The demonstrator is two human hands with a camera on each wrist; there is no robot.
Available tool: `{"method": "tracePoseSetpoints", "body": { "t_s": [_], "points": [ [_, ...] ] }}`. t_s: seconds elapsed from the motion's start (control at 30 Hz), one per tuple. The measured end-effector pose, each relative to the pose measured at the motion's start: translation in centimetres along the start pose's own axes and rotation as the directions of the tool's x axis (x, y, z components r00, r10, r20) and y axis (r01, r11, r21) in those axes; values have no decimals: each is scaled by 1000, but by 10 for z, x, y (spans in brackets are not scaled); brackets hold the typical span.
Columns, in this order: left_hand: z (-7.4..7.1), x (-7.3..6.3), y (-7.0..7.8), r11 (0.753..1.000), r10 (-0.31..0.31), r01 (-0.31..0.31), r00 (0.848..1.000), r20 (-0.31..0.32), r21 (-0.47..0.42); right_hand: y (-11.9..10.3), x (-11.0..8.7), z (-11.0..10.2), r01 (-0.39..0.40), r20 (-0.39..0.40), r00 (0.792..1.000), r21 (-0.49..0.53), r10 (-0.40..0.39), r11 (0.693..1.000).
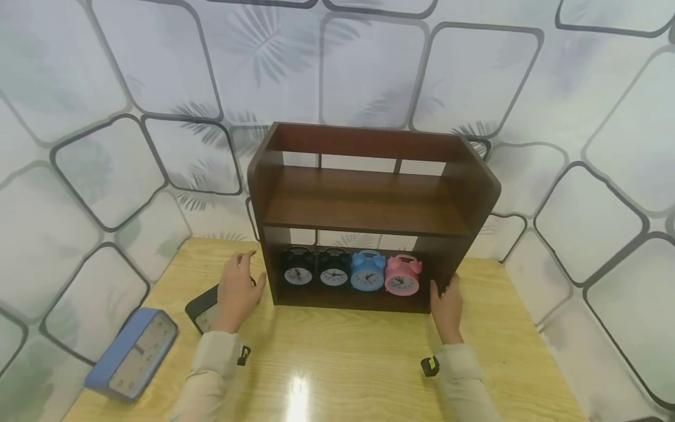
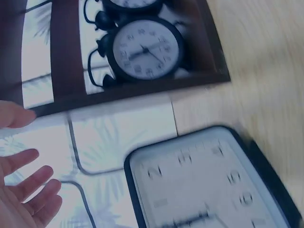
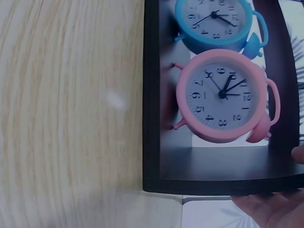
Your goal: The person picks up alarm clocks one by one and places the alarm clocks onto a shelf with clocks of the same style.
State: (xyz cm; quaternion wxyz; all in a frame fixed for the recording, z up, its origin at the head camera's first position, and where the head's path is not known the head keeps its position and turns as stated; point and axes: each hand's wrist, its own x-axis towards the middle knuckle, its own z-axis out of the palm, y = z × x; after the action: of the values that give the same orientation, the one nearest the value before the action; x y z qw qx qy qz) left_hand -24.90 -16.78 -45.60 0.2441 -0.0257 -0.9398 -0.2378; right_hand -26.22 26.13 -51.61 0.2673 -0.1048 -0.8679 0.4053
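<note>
A dark brown two-tier wooden shelf (image 1: pixel 364 202) stands on the table. On its lower tier sit two black twin-bell alarm clocks (image 1: pixel 298 266), a blue one (image 1: pixel 367 271) and a pink one (image 1: pixel 403 275), side by side. My right hand (image 1: pixel 448 308) grips the shelf's right side panel, thumb on the inner side and fingers outside, close to the pink clock. Beside the left panel is my left hand (image 1: pixel 237 293), fingers loosely spread and holding nothing. In the left wrist view its thumb (image 2: pixel 16 115) is at the panel's edge; contact is unclear.
A black-edged rectangular clock (image 1: pixel 203 302) lies partly hidden behind my left hand. Farther left is a larger blue rectangular clock (image 1: pixel 134 354) near the edge of the light wooden table (image 1: pixel 337 357). Patterned cloth (image 1: pixel 374 70) hangs behind and at both sides.
</note>
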Motion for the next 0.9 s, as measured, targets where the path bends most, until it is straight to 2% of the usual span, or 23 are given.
{"method": "tracePoseSetpoints", "body": {
  "t_s": [0.07,0.17,0.33,0.57,0.7,0.9],
  "points": [
    [-3,-3,-7,999,18,-19,1000,23,34,3,1,0,10,-5,1000,-23,-10,1000],
    [-7,-7,-19,996,51,-52,999,17,69,7,2,1,13,1,1000,-71,-13,997],
    [-11,-15,-41,995,57,-58,998,11,86,9,2,3,18,12,1000,-134,-16,991],
    [-10,-27,-70,993,59,-62,998,35,102,9,1,3,33,7,999,-151,-32,988],
    [-10,-32,-79,994,24,-31,998,62,107,9,1,3,33,16,999,-158,-31,987],
    [-11,-39,-84,993,-84,71,987,134,99,11,1,4,38,18,999,-176,-36,984]
  ]
}}
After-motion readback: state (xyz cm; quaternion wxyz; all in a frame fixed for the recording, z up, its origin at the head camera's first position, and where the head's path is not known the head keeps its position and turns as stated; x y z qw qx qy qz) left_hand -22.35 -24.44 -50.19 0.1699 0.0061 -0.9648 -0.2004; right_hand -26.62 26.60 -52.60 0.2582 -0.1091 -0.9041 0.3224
